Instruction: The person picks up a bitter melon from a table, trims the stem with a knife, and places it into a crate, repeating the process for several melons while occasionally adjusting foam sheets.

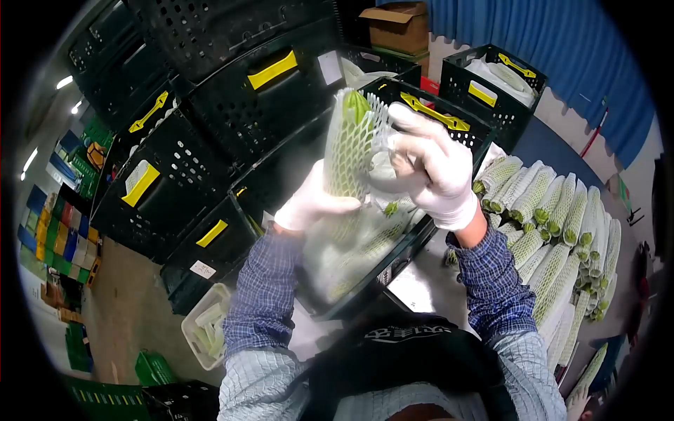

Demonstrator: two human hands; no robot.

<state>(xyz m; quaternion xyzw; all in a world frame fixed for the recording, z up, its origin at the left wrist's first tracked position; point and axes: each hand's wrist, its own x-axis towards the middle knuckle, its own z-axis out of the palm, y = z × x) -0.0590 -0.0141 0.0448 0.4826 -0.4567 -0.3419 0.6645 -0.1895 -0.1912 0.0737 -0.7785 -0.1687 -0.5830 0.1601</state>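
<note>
Above the black crate [449, 130] at the bench's [421, 288] left edge, the left hand [309, 203] clasps the net-sleeved vegetable [349, 144] from below while the right hand [432, 168] pinches its netting at the upper side.

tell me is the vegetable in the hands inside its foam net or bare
Inside: the foam net sheathes the vegetable, only its green tip showing on top.

Black crates [232, 91] with yellow labels are being kept stacked at the left. Net-sleeved vegetables [554, 231] are being displayed in rows on a table [544, 144]. A cardboard box [398, 27] is being stored beside a blue curtain [562, 49].
</note>
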